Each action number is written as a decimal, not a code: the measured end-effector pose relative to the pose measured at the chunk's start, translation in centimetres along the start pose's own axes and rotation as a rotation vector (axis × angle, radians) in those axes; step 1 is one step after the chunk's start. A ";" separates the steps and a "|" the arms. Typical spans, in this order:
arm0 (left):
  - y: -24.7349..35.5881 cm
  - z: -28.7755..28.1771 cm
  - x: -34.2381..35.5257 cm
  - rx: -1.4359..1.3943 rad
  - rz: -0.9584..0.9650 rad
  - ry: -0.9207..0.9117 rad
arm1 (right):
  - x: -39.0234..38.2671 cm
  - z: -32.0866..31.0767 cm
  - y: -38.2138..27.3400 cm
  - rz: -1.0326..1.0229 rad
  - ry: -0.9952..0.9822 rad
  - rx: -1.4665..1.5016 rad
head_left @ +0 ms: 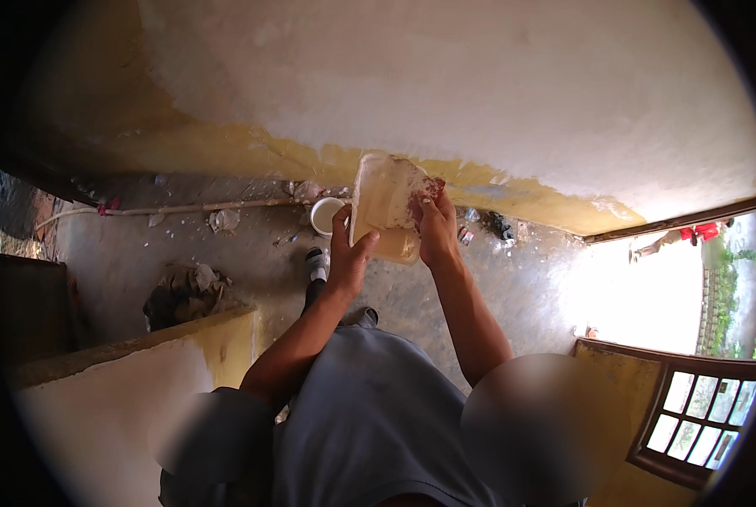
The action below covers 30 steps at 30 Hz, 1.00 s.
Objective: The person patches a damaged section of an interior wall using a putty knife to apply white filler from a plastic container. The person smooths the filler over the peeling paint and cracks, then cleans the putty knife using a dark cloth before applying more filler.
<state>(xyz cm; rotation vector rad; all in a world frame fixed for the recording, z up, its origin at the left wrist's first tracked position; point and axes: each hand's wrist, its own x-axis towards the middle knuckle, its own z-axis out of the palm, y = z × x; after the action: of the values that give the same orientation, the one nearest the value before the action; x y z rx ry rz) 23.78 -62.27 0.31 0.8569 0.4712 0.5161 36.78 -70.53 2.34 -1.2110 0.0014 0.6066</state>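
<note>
In front of me, above the floor, I hold a translucent rectangular plastic container (368,203) tilted against the wall behind it. My left hand (350,258) grips its left side, thumb on the near edge. At its right side is my right hand (437,226), closed on a flat piece (407,188) smeared with white and showing reddish-brown patches. That piece overlaps the container's upper right part; its exact kind cannot be made out. A pale film coats the container's inside.
A white bucket (316,216) stands on the floor left of the container. Along the wall (445,93), partly coated white over yellow, lie a long pole (217,206) and scraps. A low wall (217,338) is at left; a person in red (706,231) is outside the bright doorway.
</note>
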 end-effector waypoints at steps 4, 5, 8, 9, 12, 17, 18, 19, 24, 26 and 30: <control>2.2 -2.4 4.1 -0.037 -0.192 -0.094 | 1.7 2.1 -1.3 -0.046 -0.058 -0.071; 2.8 -2.1 4.9 -0.081 -0.186 -0.150 | 2.2 2.6 -1.7 -0.049 -0.053 -0.077; 4.5 -2.7 7.3 -0.139 -0.222 -0.239 | 3.6 4.4 -2.8 0.018 -0.055 -0.113; 5.0 -3.0 8.2 -0.144 -0.219 -0.237 | 4.0 5.3 -3.3 0.055 -0.040 -0.122; 6.0 -3.9 10.9 -0.357 -0.446 -0.217 | 5.9 7.0 -2.6 0.051 -0.086 -0.105; 7.7 -6.0 14.9 -0.368 -0.385 -0.195 | 8.6 11.0 -3.6 0.095 -0.105 -0.155; 8.2 -6.6 15.8 -0.370 -0.384 -0.191 | 9.2 11.4 -3.8 -0.064 -0.101 -0.579; 8.8 -7.0 16.6 -0.353 -0.362 -0.190 | 9.5 12.2 -4.2 -0.229 -0.091 -1.003; 9.9 -8.8 19.8 -0.319 -0.321 -0.167 | 10.3 18.1 -3.2 -0.310 -0.141 -1.138; 9.6 -8.7 20.3 -0.186 -0.227 -0.123 | 10.6 19.6 -2.3 -0.328 -0.126 -1.159; 10.5 -9.8 21.2 -0.156 -0.203 -0.100 | 12.3 20.1 -1.1 -0.333 -0.233 -1.115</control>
<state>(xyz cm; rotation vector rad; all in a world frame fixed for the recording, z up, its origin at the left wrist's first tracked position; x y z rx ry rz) 32.13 -38.09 -0.72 0.6734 0.4149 0.3174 41.28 -47.87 6.88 -2.1377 -0.8116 0.4369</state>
